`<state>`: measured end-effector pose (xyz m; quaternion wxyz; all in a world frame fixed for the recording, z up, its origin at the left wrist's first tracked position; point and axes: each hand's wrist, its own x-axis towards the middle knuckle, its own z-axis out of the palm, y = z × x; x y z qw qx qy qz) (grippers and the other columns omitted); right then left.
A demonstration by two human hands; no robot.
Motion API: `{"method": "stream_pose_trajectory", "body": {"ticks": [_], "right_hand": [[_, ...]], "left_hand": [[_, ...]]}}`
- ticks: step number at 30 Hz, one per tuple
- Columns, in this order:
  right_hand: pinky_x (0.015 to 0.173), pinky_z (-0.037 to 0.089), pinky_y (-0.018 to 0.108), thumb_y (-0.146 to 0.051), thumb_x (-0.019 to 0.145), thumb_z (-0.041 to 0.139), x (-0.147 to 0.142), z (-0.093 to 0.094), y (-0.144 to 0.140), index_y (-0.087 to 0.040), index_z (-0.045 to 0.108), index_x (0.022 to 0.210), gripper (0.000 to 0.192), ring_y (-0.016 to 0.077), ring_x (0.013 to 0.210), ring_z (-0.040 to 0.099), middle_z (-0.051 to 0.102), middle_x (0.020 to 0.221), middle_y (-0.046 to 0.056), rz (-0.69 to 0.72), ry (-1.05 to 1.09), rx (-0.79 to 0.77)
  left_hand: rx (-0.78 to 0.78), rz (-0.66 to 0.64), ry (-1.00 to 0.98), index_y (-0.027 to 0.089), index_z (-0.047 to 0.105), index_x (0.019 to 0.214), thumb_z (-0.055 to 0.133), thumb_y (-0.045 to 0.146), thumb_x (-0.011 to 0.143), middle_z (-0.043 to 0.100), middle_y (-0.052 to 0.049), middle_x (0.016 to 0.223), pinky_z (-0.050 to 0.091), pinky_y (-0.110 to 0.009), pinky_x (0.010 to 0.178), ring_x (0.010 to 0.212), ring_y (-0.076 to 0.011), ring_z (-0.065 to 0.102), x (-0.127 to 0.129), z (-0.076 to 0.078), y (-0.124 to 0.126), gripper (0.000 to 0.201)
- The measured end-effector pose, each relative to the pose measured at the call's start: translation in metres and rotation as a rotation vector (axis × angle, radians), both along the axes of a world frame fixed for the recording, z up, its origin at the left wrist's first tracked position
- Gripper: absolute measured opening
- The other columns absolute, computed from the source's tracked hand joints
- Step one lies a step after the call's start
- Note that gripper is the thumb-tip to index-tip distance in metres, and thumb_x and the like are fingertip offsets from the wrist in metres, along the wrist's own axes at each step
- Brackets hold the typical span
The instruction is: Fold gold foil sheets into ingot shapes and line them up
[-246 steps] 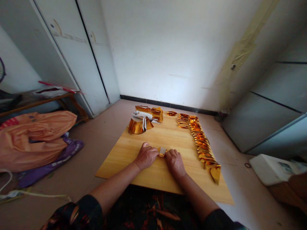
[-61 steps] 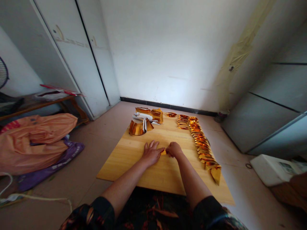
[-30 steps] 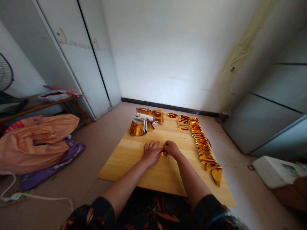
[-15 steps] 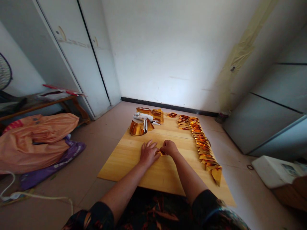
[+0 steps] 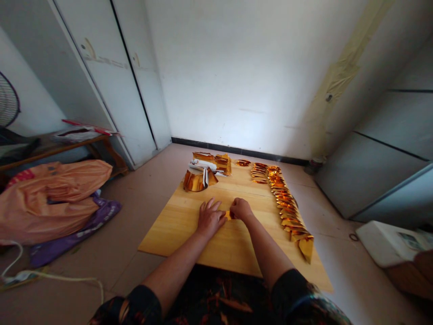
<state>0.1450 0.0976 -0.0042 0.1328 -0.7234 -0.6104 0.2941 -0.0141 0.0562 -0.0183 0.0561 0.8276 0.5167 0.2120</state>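
While left hand touches gold foil, right hand apparently pinches it.

Soft light brightens the wall at upper centre, gold pieces glint right of centre, and wide-angle stretch skews the dim edges.

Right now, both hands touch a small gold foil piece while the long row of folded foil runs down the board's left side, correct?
Not left: the head view shows the long row of folded foil down the wooden board's right side. Both hands touch the small foil piece.
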Motion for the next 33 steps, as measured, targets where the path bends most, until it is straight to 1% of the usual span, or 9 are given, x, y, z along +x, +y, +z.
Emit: {"method": "stream_pose_trajectory", "body": {"ticks": [4, 9, 13, 15, 19, 23, 26, 29, 33], "right_hand": [[0.045, 0.038, 0.016, -0.018, 0.059, 0.068, 0.0, 0.002, -0.002, -0.016, 0.063, 0.076, 0.018, 0.0106, 0.045, 0.058, 0.063, 0.051, -0.002, 0.036, 0.012, -0.016], [0.051, 0.038, 0.016, -0.012, 0.066, 0.058, -0.001, 0.002, -0.003, -0.016, 0.063, 0.073, 0.009, 0.0098, 0.051, 0.06, 0.066, 0.057, 0.0, 0.013, -0.034, 0.02], [0.053, 0.038, 0.017, -0.011, 0.066, 0.057, -0.002, 0.004, -0.007, -0.018, 0.063, 0.076, 0.014, 0.0106, 0.056, 0.06, 0.067, 0.062, 0.0, 0.021, -0.065, 0.048], [0.054, 0.037, 0.017, -0.01, 0.065, 0.058, -0.005, 0.006, -0.009, -0.018, 0.064, 0.077, 0.016, 0.0113, 0.06, 0.06, 0.068, 0.066, 0.001, 0.05, -0.106, 0.084], [0.056, 0.037, 0.017, -0.009, 0.066, 0.057, -0.016, 0.011, -0.009, -0.02, 0.066, 0.082, 0.022, 0.011, 0.066, 0.06, 0.069, 0.072, 0.0, 0.164, -0.068, 0.143], [0.057, 0.038, 0.017, -0.01, 0.069, 0.056, -0.025, 0.009, -0.006, -0.019, 0.068, 0.076, 0.017, 0.0107, 0.066, 0.059, 0.068, 0.071, 0.0, 0.256, 0.002, 0.097], [0.055, 0.037, 0.018, -0.01, 0.069, 0.055, -0.025, 0.004, -0.003, -0.018, 0.067, 0.072, 0.015, 0.0106, 0.062, 0.058, 0.068, 0.068, 0.0, 0.242, 0.01, 0.078], [0.051, 0.037, 0.017, -0.012, 0.069, 0.055, -0.023, 0.0, -0.001, -0.018, 0.066, 0.071, 0.013, 0.009, 0.053, 0.056, 0.066, 0.061, -0.002, 0.242, 0.044, 0.034], [0.047, 0.036, 0.015, -0.016, 0.068, 0.061, -0.021, -0.001, 0.0, -0.018, 0.064, 0.073, 0.006, 0.0075, 0.047, 0.054, 0.063, 0.056, -0.004, 0.251, 0.088, -0.015]], "left_hand": [[-0.029, 0.016, -0.025, 0.031, 0.072, 0.089, 0.063, 0.036, 0.079, 0.055, -0.003, 0.131, 0.023, -0.053, 0.106, 0.131, -0.03, 0.034, 0.0, 0.0, 0.001, 0.015], [-0.092, 0.105, -0.05, 0.032, 0.069, 0.092, 0.065, 0.034, 0.077, 0.055, 0.0, 0.13, 0.025, -0.048, 0.104, 0.129, -0.0271, 0.035, -0.004, 0.0, 0.002, 0.016], [-0.107, 0.201, -0.059, 0.025, 0.063, 0.085, 0.068, 0.036, 0.073, 0.061, -0.003, 0.111, 0.026, -0.045, 0.101, 0.119, -0.025, 0.042, -0.005, 0.004, 0.001, 0.017], [-0.124, 0.233, -0.046, 0.023, 0.061, 0.081, 0.068, 0.038, 0.072, 0.06, -0.003, 0.101, 0.027, -0.042, 0.099, 0.11, -0.023, 0.046, -0.005, 0.008, 0.0, 0.019], [-0.174, 0.28, 0.0, 0.021, 0.059, 0.075, 0.068, 0.043, 0.072, 0.057, -0.003, 0.098, 0.027, -0.041, 0.097, 0.105, -0.0218, 0.046, -0.004, 0.012, 0.002, 0.023], [-0.175, 0.291, 0.01, 0.022, 0.06, 0.075, 0.067, 0.043, 0.072, 0.056, -0.003, 0.102, 0.027, -0.042, 0.097, 0.106, -0.022, 0.045, -0.006, 0.01, 0.004, 0.023], [-0.199, 0.28, -0.008, 0.023, 0.061, 0.075, 0.066, 0.041, 0.073, 0.055, -0.003, 0.114, 0.025, -0.042, 0.099, 0.112, -0.0225, 0.043, -0.008, 0.007, 0.005, 0.019], [-0.245, 0.267, -0.029, 0.024, 0.063, 0.078, 0.063, 0.033, 0.076, 0.051, -0.002, 0.125, 0.02, -0.047, 0.104, 0.122, -0.0233, 0.037, -0.012, 0.004, 0.006, 0.009], [-0.298, 0.239, -0.042, 0.026, 0.063, 0.082, 0.059, 0.026, 0.078, 0.048, -0.001, 0.131, 0.014, -0.053, 0.107, 0.128, -0.0229, 0.033, -0.017, 0.002, 0.008, 0.006]]}}
